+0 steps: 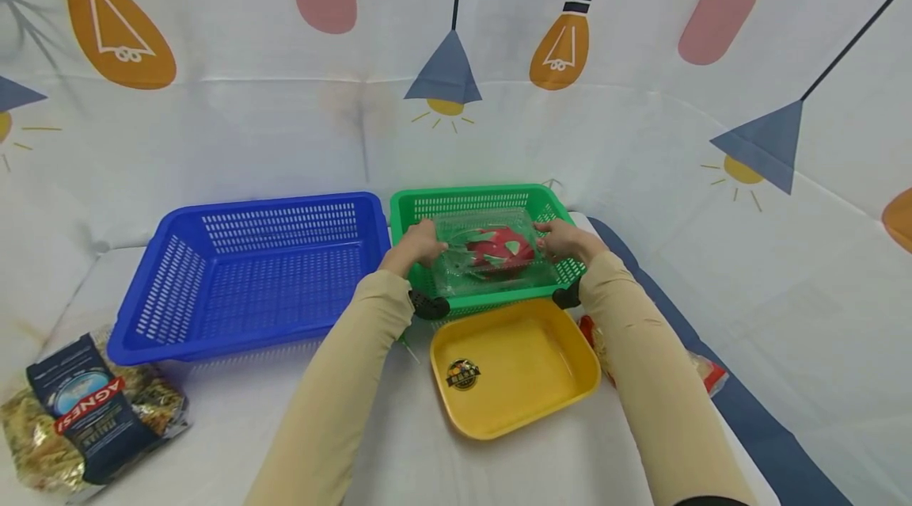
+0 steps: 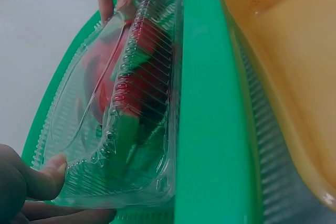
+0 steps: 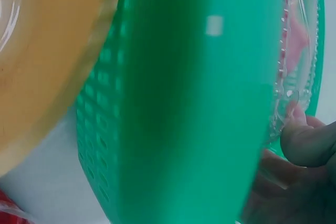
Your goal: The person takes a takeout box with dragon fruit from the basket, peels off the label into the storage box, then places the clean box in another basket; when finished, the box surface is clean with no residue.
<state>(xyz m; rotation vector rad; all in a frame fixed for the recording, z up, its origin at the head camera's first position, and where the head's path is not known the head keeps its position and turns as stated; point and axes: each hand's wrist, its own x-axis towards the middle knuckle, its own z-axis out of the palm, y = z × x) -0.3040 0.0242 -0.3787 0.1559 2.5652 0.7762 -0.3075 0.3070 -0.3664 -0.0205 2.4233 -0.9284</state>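
Note:
A clear plastic clamshell box with a red dragon fruit inside lies within the green basket. My left hand grips the box's left end; in the left wrist view the thumb presses on top with fingers beneath. At the opposite end my right hand pinches the box, its thumb on the edge in the right wrist view. The basket's front wall hides part of the right fingers there.
A blue basket stands to the left. In front of the green basket is a yellow tray with a sticker. An Agnesi pasta bag lies at far left, and a red-ended packet is partly behind the right forearm.

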